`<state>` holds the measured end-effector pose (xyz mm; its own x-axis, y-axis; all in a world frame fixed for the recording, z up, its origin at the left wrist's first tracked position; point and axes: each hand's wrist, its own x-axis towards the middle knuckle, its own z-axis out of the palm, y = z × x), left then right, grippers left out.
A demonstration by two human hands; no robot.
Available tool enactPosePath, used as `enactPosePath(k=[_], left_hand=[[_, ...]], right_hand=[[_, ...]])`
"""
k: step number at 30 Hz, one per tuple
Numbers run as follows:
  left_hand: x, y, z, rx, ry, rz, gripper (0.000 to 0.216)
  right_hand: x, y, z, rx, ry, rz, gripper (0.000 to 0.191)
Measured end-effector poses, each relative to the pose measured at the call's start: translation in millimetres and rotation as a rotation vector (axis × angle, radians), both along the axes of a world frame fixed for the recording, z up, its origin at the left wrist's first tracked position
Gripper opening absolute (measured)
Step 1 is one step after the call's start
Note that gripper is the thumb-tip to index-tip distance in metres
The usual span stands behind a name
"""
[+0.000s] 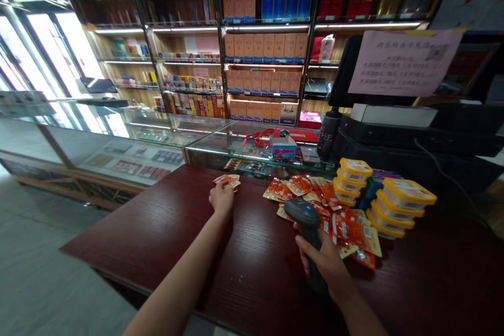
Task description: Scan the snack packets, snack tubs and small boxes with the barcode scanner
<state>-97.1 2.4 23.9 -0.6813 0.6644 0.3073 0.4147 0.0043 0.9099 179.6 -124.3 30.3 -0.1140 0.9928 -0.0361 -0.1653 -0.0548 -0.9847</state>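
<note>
My right hand is wrapped round the grip of a black barcode scanner, its head pointing forward and left with a small blue light on top. Beneath and beyond the scanner spreads a pile of orange-red snack packets. Out to the left, my left hand is closed on a snack packet of similar colours at the far part of the dark red wooden counter. The fingertips of that hand are partly hidden from me.
Yellow-lidded plastic tubs stand in two stacks, a nearer-right stack and a smaller stack. A small blue-pink box sits on the glass display case. A monitor bearing a pink notice rises at right.
</note>
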Motion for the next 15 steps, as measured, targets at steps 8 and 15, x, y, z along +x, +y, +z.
enactPosePath(k=[8, 15], left_hand=[[74.1, -1.8, -15.3, 0.003, 0.247, -0.356, 0.014], [132.5, 30.4, 6.2, -0.038, 0.188, -0.511, 0.020]], right_hand=[[10.2, 7.2, 2.2, -0.038, 0.097, -0.075, 0.054], [11.5, 8.5, 3.7, -0.015, 0.122, -0.098, 0.050]])
